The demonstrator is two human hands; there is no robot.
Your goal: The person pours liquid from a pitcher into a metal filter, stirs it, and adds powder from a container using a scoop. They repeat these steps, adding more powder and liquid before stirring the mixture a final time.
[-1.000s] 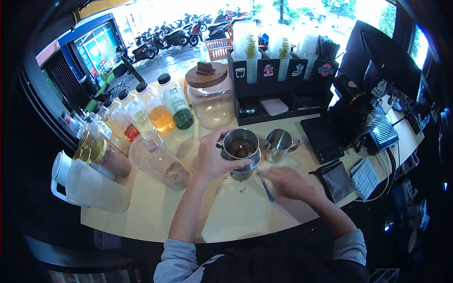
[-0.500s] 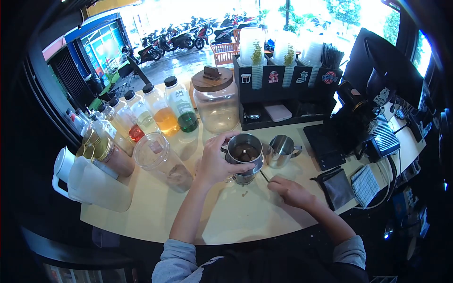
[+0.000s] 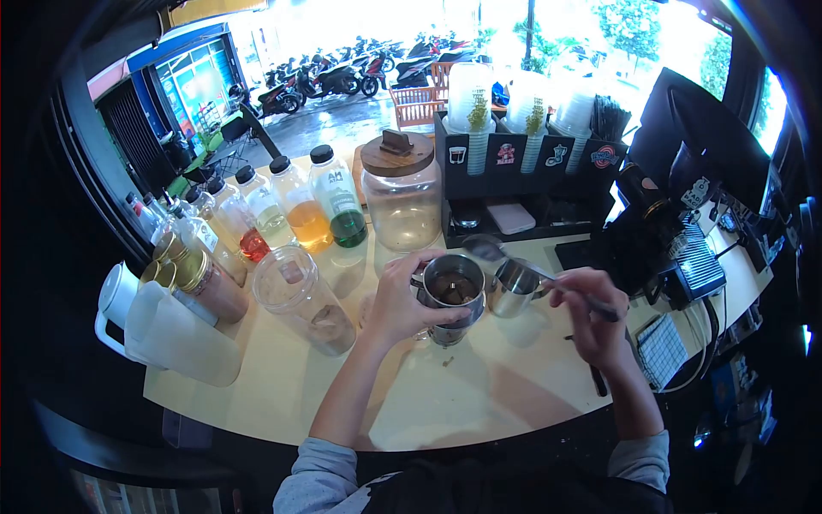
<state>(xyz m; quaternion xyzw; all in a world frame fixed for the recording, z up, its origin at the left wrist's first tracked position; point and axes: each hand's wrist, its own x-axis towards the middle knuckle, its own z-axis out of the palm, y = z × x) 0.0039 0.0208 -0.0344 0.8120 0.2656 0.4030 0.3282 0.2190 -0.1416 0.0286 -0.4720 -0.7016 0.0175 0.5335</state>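
Observation:
My left hand (image 3: 398, 300) is wrapped round a metal drip coffee filter (image 3: 467, 301), thumb along its front. Dark grounds and a small central post show inside it. The filter seems to sit on a clear glass, mostly hidden. A spoon (image 3: 541, 272) is pinched in my right hand (image 3: 592, 315), its bowl up and to the left, in the air behind the filter's right side. Below the spoon stands a steel milk pitcher (image 3: 509, 300), partly covered by it. A clear plastic jar (image 3: 291, 287) with brown contents at its bottom is left of my left hand.
Bottles of coloured liquid (image 3: 308, 224) line the back left, near a wooden-lidded glass jar (image 3: 402, 206). Plastic jugs (image 3: 180, 338) stand at the left edge. A black cup organizer (image 3: 531, 184) is behind; an espresso machine (image 3: 655, 240) and checked cloth (image 3: 661, 343) are at right.
My right hand has risen from the counter, moving up and right, and the spoon is now lifted above the pitcher. My left hand keeps its hold on the filter. The view has shifted slightly.

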